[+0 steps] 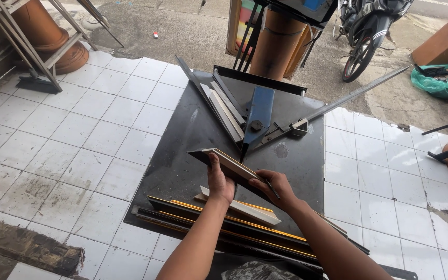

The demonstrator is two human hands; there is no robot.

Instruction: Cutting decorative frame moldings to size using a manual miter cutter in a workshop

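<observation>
Both hands hold one moulding strip [229,165], dark with a gold edge, tilted above the black table [182,155]. Left hand [220,182] has its fingers wrapped around the strip near the middle. Right hand [275,187] grips the lower end, fingers closed over it. Just below the hands, more strips [234,223] lie stacked along the table's near edge. Beyond, a blue mitre cutter [259,111] stands between two angled guide rails. Containers: a green bag [442,80] on the ground at far right, contents not discernible
</observation>
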